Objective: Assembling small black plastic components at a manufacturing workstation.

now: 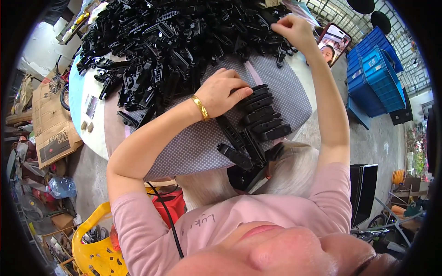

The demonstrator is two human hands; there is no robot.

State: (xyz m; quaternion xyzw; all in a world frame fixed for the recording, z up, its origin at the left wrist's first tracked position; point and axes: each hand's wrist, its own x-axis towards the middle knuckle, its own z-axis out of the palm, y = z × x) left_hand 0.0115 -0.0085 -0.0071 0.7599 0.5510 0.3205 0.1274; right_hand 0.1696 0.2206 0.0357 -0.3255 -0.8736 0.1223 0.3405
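Note:
Many black plastic parts, long and narrow with ladder-like slots, lie in a large heap (pixel 156 41) on a cloth-covered table. My left hand (pixel 221 91), a gold bangle at its wrist, is curled at the far end of a neat row of black parts (pixel 263 115), with thumb and fingers closed on the end part. Up at the heap's right edge, my right hand (pixel 294 32) has its thumb and fingers pinched together at a black part (pixel 266 19). Several loose black parts (pixel 241 142) lie near the table's front edge, left of the row.
A phone (pixel 334 43) stands upright at the table's right. Beyond it are stacked blue crates (pixel 373 73). On my left are a yellow plastic chair (pixel 94 250), a flattened cardboard box (pixel 53 122) and a water jug (pixel 62 187). A black cable (pixel 168 216) runs past my left side.

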